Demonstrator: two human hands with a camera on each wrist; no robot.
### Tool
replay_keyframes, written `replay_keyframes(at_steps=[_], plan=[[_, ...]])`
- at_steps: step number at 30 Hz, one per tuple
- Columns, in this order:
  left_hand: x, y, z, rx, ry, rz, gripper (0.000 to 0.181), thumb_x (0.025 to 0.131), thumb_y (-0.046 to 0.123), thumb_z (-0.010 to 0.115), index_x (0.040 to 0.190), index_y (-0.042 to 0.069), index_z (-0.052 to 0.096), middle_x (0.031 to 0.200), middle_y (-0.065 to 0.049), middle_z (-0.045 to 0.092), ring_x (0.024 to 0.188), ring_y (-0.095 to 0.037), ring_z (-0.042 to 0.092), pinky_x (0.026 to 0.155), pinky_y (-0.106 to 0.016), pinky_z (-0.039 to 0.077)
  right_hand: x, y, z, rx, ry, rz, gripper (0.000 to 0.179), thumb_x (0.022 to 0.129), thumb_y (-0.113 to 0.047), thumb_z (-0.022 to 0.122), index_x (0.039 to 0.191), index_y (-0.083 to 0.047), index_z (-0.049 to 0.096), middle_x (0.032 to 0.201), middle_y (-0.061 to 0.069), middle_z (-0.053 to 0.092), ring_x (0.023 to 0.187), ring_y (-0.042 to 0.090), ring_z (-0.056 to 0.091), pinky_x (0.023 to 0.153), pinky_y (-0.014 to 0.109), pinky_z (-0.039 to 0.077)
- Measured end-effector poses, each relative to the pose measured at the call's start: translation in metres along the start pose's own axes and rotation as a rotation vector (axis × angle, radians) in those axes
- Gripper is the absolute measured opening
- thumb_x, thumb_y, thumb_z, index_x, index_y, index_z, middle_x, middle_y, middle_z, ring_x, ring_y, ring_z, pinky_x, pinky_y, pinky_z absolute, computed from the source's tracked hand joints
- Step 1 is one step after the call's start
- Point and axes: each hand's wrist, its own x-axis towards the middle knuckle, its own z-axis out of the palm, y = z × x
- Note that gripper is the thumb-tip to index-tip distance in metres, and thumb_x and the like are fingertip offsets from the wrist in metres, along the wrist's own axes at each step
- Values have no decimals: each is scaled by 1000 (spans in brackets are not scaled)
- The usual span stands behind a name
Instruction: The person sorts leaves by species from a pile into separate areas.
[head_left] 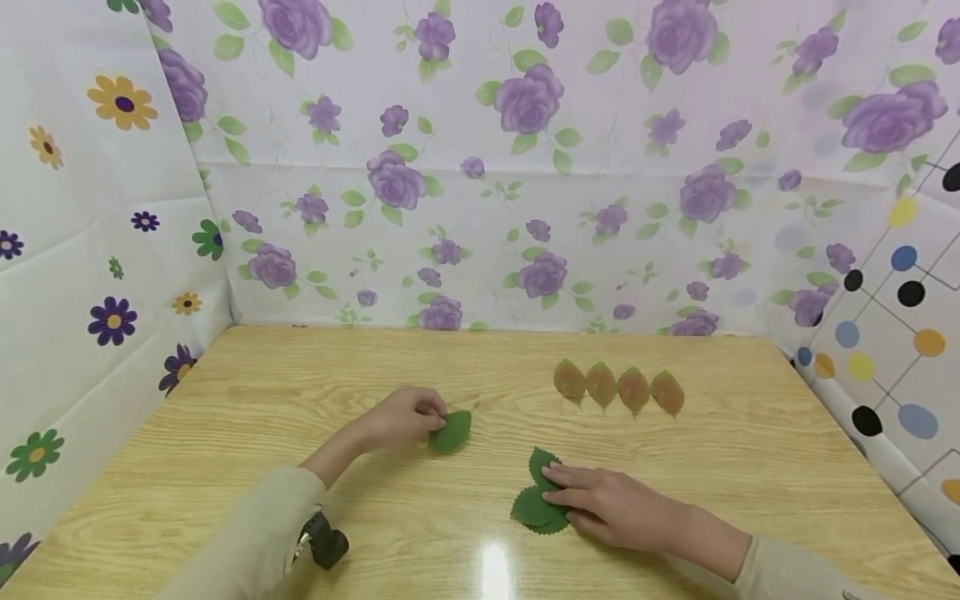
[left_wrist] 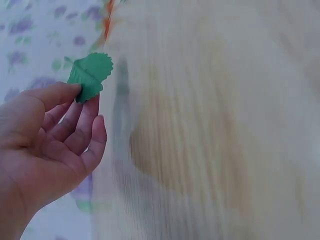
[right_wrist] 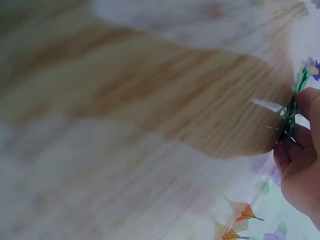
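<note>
My left hand (head_left: pixel 401 417) pinches a single green leaf (head_left: pixel 453 433) between thumb and fingers, left of the table's middle. In the left wrist view the same toothed-edge leaf (left_wrist: pixel 92 75) stands out from the fingertips. To the right, my right hand (head_left: pixel 618 508) lies with fairly straight fingers over several overlapping green leaves (head_left: pixel 531 507). Those fingers cover part of the leaves. In the right wrist view the green leaves (right_wrist: pixel 290 112) show edge-on against the fingertips. A row of several reddish-brown leaves (head_left: pixel 602 385) lies farther back on the right.
The wooden table (head_left: pixel 315 358) meets a floral cloth (head_left: pixel 450 208) at its back edge. Patterned cloths also hang at the left and right. A black device (head_left: pixel 326 540) is strapped at the left wrist. Glare shows near the table's front.
</note>
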Motion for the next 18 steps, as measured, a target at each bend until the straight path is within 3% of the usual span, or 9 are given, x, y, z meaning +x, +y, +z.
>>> replay_keyframes(at_steps=[10,15,18], plan=[[-19,-36,-49,-122,267,-127,27,94,0,59,117,-13,54,105,-23,60,86,-23,64,74,-34,57,0,-2,-1,11,-17,28,33,99,-20,57,127,-2,62,137,21,51,124,33,51,93,44,49],[-31,-53,-69,-88,344,-164,30,93,-2,59,117,-17,53,106,-28,60,85,-25,66,73,-32,57,-1,-2,0,23,-25,42,35,101,-25,53,127,-3,61,138,20,50,124,33,50,93,44,49],[-35,-60,-76,-12,356,-180,27,92,1,60,113,-16,55,101,-25,62,84,-26,65,72,-32,57,-1,-2,0,17,-24,39,35,101,-25,53,127,-3,61,138,20,50,124,33,51,93,44,49]])
